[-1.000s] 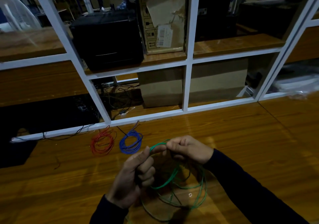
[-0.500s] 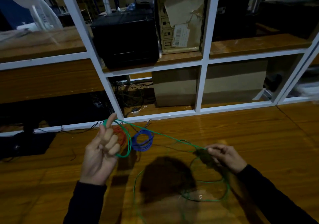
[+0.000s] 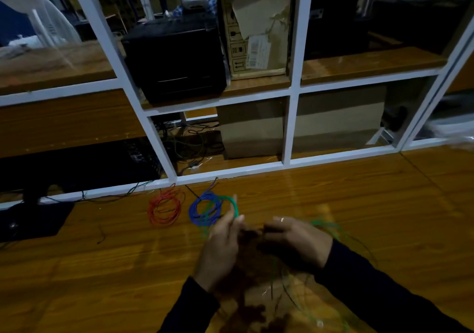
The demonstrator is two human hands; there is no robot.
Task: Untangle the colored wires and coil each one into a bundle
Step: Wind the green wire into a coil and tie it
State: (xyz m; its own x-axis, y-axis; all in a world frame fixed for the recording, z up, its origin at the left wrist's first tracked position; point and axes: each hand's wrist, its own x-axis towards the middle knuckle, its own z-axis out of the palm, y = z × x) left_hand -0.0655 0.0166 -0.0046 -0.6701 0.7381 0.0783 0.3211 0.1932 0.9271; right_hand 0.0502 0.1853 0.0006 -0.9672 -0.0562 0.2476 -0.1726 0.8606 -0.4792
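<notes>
Two bare hands, left hand [image 3: 220,245], right hand [image 3: 298,243] perhaps wearing a ring, dark long sleeves [image 3: 379,299]

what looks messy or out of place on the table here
Only the green wire: its loose loops sprawl over the table beneath both hands. The red coil and blue coil lie neatly bundled side by side.

Dim wooden floor [image 3: 359,204], seemingly white-framed shelving [image 3: 295,89]

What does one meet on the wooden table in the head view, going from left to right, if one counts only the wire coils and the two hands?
Red wire coil → blue wire coil → left hand, holding loops of the green wire → right hand.
</notes>
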